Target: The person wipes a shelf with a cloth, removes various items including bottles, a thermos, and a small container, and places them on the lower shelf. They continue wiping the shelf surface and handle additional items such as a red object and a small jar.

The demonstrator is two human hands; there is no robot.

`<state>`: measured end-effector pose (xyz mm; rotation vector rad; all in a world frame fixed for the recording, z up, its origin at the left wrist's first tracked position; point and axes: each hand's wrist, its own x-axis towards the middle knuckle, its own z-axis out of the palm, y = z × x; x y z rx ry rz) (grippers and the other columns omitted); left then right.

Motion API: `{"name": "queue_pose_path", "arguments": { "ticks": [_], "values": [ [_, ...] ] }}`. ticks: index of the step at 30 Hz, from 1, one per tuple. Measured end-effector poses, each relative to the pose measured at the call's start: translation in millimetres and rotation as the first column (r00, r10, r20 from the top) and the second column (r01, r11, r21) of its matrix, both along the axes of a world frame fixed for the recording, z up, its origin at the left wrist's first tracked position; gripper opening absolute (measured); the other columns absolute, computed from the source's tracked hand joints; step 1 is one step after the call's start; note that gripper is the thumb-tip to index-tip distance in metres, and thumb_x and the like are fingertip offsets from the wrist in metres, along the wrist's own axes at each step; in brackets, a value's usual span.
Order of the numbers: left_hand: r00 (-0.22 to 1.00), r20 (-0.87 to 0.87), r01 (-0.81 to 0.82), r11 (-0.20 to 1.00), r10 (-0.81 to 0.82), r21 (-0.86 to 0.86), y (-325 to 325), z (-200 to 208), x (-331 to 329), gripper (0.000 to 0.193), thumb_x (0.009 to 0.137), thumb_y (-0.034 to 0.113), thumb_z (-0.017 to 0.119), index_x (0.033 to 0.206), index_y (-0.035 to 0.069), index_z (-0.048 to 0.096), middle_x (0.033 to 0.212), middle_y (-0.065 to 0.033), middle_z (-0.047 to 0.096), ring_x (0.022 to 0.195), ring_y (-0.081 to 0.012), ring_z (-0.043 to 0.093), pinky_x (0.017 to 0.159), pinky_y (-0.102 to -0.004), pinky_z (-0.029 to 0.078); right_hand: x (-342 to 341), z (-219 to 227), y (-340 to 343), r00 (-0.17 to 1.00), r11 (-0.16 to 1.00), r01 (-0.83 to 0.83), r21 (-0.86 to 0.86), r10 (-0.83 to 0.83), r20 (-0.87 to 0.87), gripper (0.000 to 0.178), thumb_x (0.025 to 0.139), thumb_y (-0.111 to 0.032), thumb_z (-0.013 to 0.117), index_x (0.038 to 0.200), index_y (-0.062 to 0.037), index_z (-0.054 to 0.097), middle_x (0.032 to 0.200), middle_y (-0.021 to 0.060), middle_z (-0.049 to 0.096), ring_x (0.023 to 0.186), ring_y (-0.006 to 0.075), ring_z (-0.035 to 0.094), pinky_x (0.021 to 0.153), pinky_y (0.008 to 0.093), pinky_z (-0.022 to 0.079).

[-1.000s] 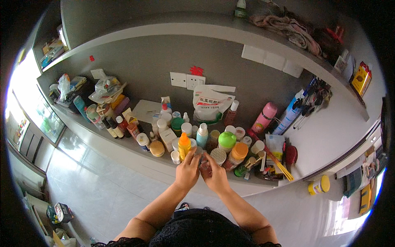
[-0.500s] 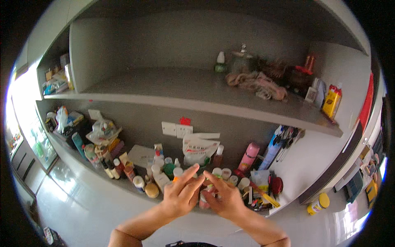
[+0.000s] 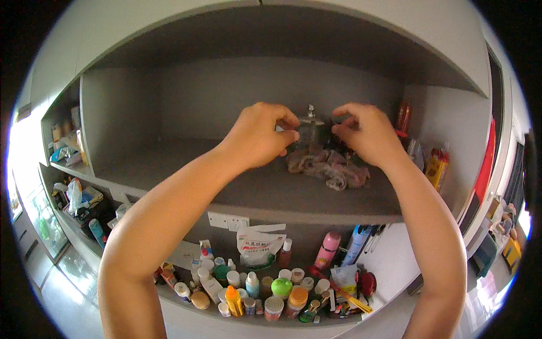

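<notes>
Both my arms reach up into the wide upper shelf compartment. My left hand [image 3: 261, 134] hovers left of a lidded glass jar [image 3: 310, 133], its thumb and fingers curved but apart. On the jar's other side, my right hand [image 3: 370, 134] is likewise curved, with a gap between thumb and fingers. Neither hand visibly touches the jar, whose lid carries a shiny knob. A crumpled pinkish-grey cloth [image 3: 330, 168] lies in front of the jar. The left hand mostly hides a small pale thing behind it. Dark items behind the right hand are partly covered.
The shelf board's front edge [image 3: 293, 210] runs below my forearms. Underneath stand several small bottles and jars, including an orange bottle [image 3: 234, 301], a green round-topped container [image 3: 282, 287] and a pink flask [image 3: 327, 250]. A yellow package [image 3: 437, 168] stands at the upper shelf's right end.
My hands have risen from above the lower bottles to the upper shelf and moved apart, one to each side of the glass jar. The view has tilted upward.
</notes>
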<state>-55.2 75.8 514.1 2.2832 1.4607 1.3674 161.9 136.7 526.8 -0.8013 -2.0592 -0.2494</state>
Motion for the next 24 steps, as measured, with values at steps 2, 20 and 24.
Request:
{"name": "queue_pose_path", "arguments": {
  "ticks": [2,20,24],
  "values": [
    [0.999,0.042,-0.024,0.991,0.03,-0.131,40.9,21.6,-2.1,0.029,0.083,0.014,0.068,0.108,-0.001,0.063,0.091,-0.0103,0.067,0.069,-0.0154,0.066,0.055,-0.0304,0.052,-3.7,20.7,24.8,0.995,0.982,0.104,-0.157,-0.102,0.024,0.026,0.079,-0.014,0.068,0.102,-0.0024,0.066,0.087,0.0187,0.068,0.085,0.0344,0.066,0.079,0.0387,0.051],
    [0.871,-0.339,-0.425,0.891,0.355,-0.159,148.1,-11.0,16.8,0.082,0.059,0.071,0.072,0.106,0.004,0.067,0.097,-0.0168,0.069,0.086,-0.0282,0.068,0.075,-0.0392,0.054,-70.5,35.4,98.8,0.982,0.722,0.188,-0.666,-0.133,0.133,0.064,0.071,-0.027,0.076,0.118,0.0037,0.045,0.086,0.0167,0.063,0.062,0.0222,0.066,0.051,0.0336,0.058],
    [0.861,-0.354,-0.457,0.862,0.366,-0.221,161.0,-14.2,19.1,0.082,0.059,0.071,0.072,0.106,0.004,0.067,0.101,-0.018,0.068,0.095,-0.0317,0.066,0.082,-0.0434,0.052,-71.4,35.4,105.6,0.981,0.715,0.191,-0.672,-0.122,0.148,0.07,0.068,-0.024,0.077,0.121,0.0033,0.041,0.09,0.0173,0.061,0.061,0.0224,0.065,0.05,0.034,0.057]
  ]
}}
